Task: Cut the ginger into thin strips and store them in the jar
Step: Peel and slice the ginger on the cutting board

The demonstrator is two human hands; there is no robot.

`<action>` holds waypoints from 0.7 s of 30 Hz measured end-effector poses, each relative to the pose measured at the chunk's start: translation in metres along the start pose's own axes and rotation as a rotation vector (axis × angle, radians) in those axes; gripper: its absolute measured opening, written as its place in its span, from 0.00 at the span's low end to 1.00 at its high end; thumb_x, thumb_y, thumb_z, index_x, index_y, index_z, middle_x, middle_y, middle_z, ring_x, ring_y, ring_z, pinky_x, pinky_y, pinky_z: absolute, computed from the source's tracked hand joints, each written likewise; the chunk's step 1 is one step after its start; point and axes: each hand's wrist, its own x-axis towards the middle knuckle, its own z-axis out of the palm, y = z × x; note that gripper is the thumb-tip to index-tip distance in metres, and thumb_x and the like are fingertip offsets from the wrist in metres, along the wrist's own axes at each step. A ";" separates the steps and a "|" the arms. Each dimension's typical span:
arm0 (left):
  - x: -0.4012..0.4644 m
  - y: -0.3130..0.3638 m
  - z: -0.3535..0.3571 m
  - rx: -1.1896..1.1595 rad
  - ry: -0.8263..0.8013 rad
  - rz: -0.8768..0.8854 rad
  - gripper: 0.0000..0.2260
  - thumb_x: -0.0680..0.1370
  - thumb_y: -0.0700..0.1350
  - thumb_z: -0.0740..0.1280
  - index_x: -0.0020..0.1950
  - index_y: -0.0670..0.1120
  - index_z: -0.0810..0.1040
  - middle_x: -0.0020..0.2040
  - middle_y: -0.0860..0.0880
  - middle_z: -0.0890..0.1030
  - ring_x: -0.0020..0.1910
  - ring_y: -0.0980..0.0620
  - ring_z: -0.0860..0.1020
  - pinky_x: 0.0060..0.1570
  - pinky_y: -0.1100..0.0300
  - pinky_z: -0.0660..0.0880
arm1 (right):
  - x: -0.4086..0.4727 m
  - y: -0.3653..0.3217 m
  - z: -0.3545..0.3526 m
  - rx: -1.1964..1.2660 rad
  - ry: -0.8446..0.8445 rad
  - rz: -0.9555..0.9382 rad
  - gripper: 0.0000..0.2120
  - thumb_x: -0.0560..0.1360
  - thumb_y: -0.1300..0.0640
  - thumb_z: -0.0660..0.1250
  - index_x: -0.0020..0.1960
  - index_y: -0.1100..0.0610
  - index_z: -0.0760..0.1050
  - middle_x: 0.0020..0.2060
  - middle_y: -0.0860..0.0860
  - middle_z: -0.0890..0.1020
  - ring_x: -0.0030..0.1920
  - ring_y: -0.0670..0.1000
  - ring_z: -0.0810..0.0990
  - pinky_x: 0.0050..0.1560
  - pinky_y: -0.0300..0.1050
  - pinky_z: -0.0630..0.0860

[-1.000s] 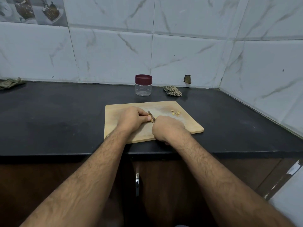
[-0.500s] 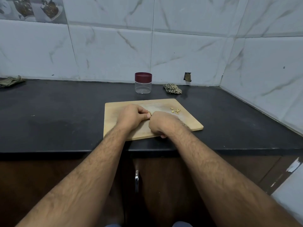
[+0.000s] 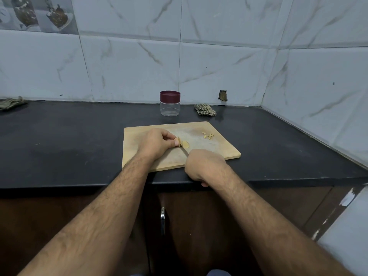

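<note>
1. Since the earlier frames we see the right hand (image 3: pixel 205 166) pulled back toward the counter edge, away from the left hand (image 3: pixel 157 145); the two were pressed close together before, and now a gap shows the knife blade (image 3: pixel 184 152) and the ginger (image 3: pixel 182 143) between them.
2. Left hand: fingers curled, thumb and fingertips pinching the ginger at its left side. Ginger sits just right of the left fingertips, touching them.
3. We see one cut slice lying flat on the right of the held piece, against it. The held piece stands on edge.
4. Right hand: clenched around the knife handle, which is hidden inside the fist. Blade runs from the fist up and left to the ginger; the tip meets the ginger's near side. Whether the edge is in the ginger, we cannot tell.
5. Ginger lies ahead and left of the right hand, near but not touching it.
6. Both hands are over the wooden cutting board (image 3: pixel 223 144); the right hand's heel hangs past the board's near edge, over the black counter (image 3: pixel 69 148).
7. Small ginger bits (image 3: pixel 208 135) lie on the board, right of the left hand and beyond the right hand, apart from both.
8. Jar (image 3: pixel 169 103), clear with a maroon lid on, stands on the counter beyond the board, past the left hand, well apart from the ginger.
9. Crumpled cloth (image 3: pixel 205 110) lies right of the jar, by the wall. Another cloth (image 3: pixel 11 102) lies far left of the left hand.
</note>
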 end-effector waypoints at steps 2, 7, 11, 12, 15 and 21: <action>-0.001 0.000 0.000 -0.032 0.001 -0.010 0.07 0.68 0.52 0.79 0.42 0.54 0.84 0.39 0.56 0.84 0.43 0.56 0.81 0.51 0.51 0.79 | -0.004 0.002 -0.001 -0.002 -0.012 0.024 0.08 0.80 0.59 0.59 0.57 0.56 0.73 0.39 0.51 0.74 0.48 0.54 0.82 0.55 0.50 0.79; -0.003 0.001 -0.002 -0.049 -0.007 -0.006 0.07 0.68 0.53 0.79 0.43 0.54 0.86 0.41 0.58 0.84 0.45 0.59 0.80 0.49 0.56 0.78 | -0.006 0.007 -0.001 0.043 -0.006 0.034 0.09 0.82 0.57 0.57 0.57 0.56 0.73 0.42 0.51 0.77 0.44 0.53 0.83 0.52 0.50 0.80; -0.003 0.001 -0.003 -0.044 -0.029 -0.002 0.04 0.71 0.52 0.77 0.44 0.55 0.87 0.44 0.60 0.84 0.49 0.60 0.80 0.51 0.58 0.77 | -0.004 0.011 -0.001 0.126 -0.036 0.048 0.10 0.82 0.56 0.55 0.54 0.58 0.73 0.38 0.51 0.79 0.26 0.49 0.77 0.35 0.43 0.77; -0.002 0.001 -0.003 -0.049 -0.036 -0.004 0.03 0.72 0.52 0.77 0.44 0.55 0.87 0.44 0.60 0.84 0.50 0.60 0.80 0.52 0.58 0.77 | -0.002 0.011 -0.001 0.140 -0.040 0.046 0.10 0.82 0.56 0.55 0.54 0.58 0.73 0.38 0.51 0.79 0.25 0.48 0.76 0.32 0.42 0.75; -0.002 0.001 -0.004 -0.044 -0.046 0.004 0.03 0.73 0.50 0.76 0.46 0.55 0.87 0.46 0.60 0.85 0.51 0.60 0.80 0.54 0.57 0.77 | 0.000 0.013 -0.001 0.165 -0.040 0.041 0.10 0.83 0.54 0.55 0.54 0.57 0.72 0.39 0.51 0.79 0.26 0.48 0.76 0.30 0.42 0.74; 0.000 -0.001 -0.002 -0.037 -0.034 -0.003 0.02 0.72 0.51 0.77 0.42 0.58 0.86 0.45 0.61 0.84 0.50 0.60 0.80 0.55 0.54 0.77 | 0.001 0.016 0.001 0.158 -0.008 0.033 0.11 0.83 0.54 0.55 0.44 0.55 0.70 0.37 0.51 0.80 0.26 0.49 0.77 0.29 0.41 0.72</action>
